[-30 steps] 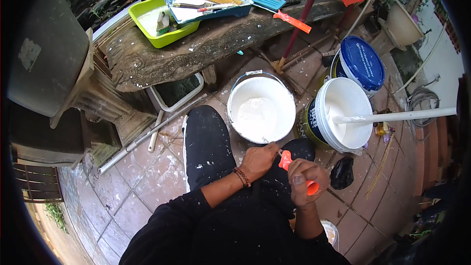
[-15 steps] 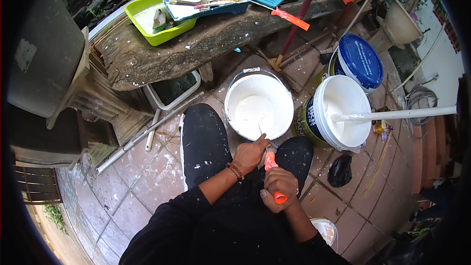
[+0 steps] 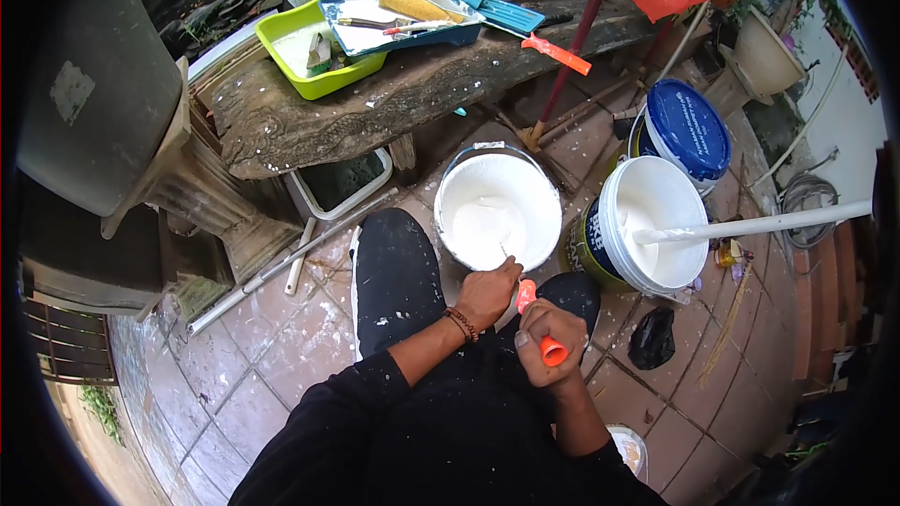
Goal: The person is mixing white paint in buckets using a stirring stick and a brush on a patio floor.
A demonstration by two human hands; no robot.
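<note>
Head view: right fingers (image 3: 555, 321) clasp orange handle (image 3: 526, 295); left hand (image 3: 487, 296) outstretched, fingers' hold unclear.

White bucket (image 3: 497, 175), upright and open on the tiled floor (image 3: 670, 412), white within, with white paint (image 3: 481, 223) at the bottom; the bail (image 3: 489, 145) stands at the far rim. Orange-handled tool (image 3: 553, 350), grasped by its handle near the bucket's near rim; round hollow butt facing the viewer, working end indistinct.
</note>
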